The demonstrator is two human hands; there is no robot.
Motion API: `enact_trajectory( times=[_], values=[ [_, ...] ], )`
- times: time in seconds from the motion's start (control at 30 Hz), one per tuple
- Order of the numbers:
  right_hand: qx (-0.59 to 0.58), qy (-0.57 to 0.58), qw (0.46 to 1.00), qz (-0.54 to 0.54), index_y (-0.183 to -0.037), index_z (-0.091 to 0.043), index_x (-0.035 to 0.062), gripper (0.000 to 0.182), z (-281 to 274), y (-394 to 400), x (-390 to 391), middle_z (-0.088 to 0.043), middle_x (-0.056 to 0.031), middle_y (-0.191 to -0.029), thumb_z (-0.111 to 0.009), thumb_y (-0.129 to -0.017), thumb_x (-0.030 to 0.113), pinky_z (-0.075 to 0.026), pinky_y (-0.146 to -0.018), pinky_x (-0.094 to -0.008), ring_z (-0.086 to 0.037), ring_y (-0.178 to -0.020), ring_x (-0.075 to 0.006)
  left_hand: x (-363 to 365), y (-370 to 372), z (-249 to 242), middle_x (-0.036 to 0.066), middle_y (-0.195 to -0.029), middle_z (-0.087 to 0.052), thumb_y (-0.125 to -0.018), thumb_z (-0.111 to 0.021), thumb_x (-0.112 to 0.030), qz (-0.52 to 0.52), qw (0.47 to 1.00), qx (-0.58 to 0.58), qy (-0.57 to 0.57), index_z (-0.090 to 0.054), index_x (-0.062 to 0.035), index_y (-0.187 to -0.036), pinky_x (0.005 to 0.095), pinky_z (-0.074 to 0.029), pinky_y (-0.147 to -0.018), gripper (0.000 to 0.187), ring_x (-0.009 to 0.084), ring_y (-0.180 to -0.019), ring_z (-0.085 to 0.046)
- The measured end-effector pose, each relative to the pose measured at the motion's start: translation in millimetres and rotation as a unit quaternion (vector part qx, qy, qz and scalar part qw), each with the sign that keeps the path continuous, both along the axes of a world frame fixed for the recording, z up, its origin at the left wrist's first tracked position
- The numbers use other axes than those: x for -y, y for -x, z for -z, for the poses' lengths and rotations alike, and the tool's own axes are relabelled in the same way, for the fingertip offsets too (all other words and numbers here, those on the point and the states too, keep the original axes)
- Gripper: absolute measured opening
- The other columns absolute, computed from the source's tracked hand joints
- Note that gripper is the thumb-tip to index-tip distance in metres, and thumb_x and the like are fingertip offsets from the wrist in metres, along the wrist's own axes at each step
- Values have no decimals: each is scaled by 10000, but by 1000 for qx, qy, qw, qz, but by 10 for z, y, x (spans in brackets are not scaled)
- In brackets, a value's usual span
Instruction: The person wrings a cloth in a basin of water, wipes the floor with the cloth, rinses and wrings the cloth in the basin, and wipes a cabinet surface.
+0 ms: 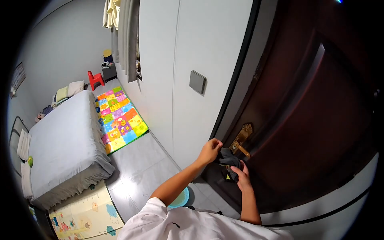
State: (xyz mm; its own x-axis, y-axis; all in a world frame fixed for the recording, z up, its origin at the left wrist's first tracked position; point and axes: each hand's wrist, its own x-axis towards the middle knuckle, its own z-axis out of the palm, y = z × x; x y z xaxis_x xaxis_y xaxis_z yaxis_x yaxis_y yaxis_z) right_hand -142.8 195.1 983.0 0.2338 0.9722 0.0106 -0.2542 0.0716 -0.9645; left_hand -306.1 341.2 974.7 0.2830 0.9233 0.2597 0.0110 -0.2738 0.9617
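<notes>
A dark grey cloth item point(230, 159) hangs bunched between my two hands, just in front of the brass door handle point(241, 149). My right hand point(242, 175) grips its lower right part, with the thumb laid over it. At its upper left is my left hand point(211, 150), with fingers curled and pinched together; whether they hold an edge of the cloth is too small to tell. A small yellow-green patch shows near the cloth's lower end. The dark brown door point(312, 120) stands behind the handle.
A grey wall switch point(197, 82) is on the white wall panel point(160, 48). A turquoise basin point(181, 198) sits on the floor below my left arm. Further left are a bed point(66, 140), a colourful mat point(120, 120), a red chair point(95, 80) and a cream mat point(86, 214).
</notes>
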Motion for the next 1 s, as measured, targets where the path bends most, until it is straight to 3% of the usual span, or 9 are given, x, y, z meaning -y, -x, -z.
enact_trajectory(
  times=[0.17, 0.27, 0.3, 0.4, 0.53, 0.63, 0.77, 0.9, 1.0],
  values=[
    [22, 56, 996, -71, -1304, -559, -17, 552, -201, -99, -134, -622, -70, -1225, -799, -829, 129, -458, -968, -291, -583, -1119, -166, -53, -121, -440, 20, -801, -575, -1049, -560, -183, 37, 992, 105, -58, -566, 9, -1032, 276, -448, -668, 193, 90, -755, -530],
    [103, -6, 994, 40, -1264, -597, -11, 477, -452, -40, -247, -647, -56, -1182, -778, -842, 119, -461, -953, -285, -595, -1083, -152, 24, -109, -900, 151, -716, -592, -1049, -545, -224, -33, 993, 15, -114, -573, -33, -1074, 362, -459, -620, 195, 227, -642, -589],
    [135, -21, 990, 24, -1221, -609, -8, 432, -523, -120, -341, -655, -58, -1104, -764, -827, 75, -471, -928, -284, -606, -1041, -148, 34, -105, -1031, 193, -679, -574, -1052, -531, -269, -51, 986, 9, -159, -553, -50, -1058, 434, -441, -581, 220, 353, -607, -592],
    [160, -46, 986, -27, -1179, -594, -3, 395, -863, -260, -425, -635, -24, -1079, -710, -803, -41, -490, -924, -276, -606, -980, -118, 7, 4, -1392, 197, -672, -597, -1043, -540, -298, -28, 965, -73, -249, -552, -51, -1034, 476, -441, -578, 247, 420, -634, -591],
    [227, -3, 951, -208, -1167, -609, 28, 415, -1467, -295, -251, -651, -14, -1060, -798, -798, 18, -502, -911, -259, -613, -999, -111, -34, 165, -1804, 181, -761, -669, -1015, -591, -372, 26, 930, -213, -300, -658, -28, -1028, 403, -497, -629, 350, 362, -699, -656],
    [211, -25, 969, -124, -1018, -646, 54, 254, -1576, -406, -377, -646, 19, -926, -809, -825, 75, -492, -831, -243, -602, -878, -76, -84, 346, -1964, 153, -783, -698, -961, -659, -439, 221, 906, -234, -276, -713, -22, -964, 384, -499, -638, 420, 297, -702, -675],
    [240, -144, 957, -73, -886, -583, 78, 245, -1757, -538, -517, -598, 42, -856, -785, -792, -22, -472, -773, -228, -576, -841, -48, -64, 476, -2108, 110, -927, -708, -899, -751, -415, 267, 891, -294, -220, -714, -17, -946, 336, -501, -715, 402, 207, -808, -645],
    [189, -130, 962, -150, -1035, -646, 32, 275, -2027, -391, -488, -654, 10, -936, -782, -799, -1, -493, -824, -232, -613, -878, -70, -225, 530, -1916, 98, -1315, -587, -873, -791, -310, 278, 896, -211, -273, -609, -62, -921, 376, -441, -956, 311, 204, -1128, -560],
    [82, -94, 958, -259, -1127, -663, 16, 339, -2209, -249, -417, -689, -21, -1010, -781, -809, 14, -502, -871, -240, -635, -914, -83, -120, 461, -1813, 107, -1206, -627, -877, -797, -263, 392, 914, 80, -66, -583, -85, -1084, 357, -432, -987, 347, 176, -1184, -541]
  ],
)
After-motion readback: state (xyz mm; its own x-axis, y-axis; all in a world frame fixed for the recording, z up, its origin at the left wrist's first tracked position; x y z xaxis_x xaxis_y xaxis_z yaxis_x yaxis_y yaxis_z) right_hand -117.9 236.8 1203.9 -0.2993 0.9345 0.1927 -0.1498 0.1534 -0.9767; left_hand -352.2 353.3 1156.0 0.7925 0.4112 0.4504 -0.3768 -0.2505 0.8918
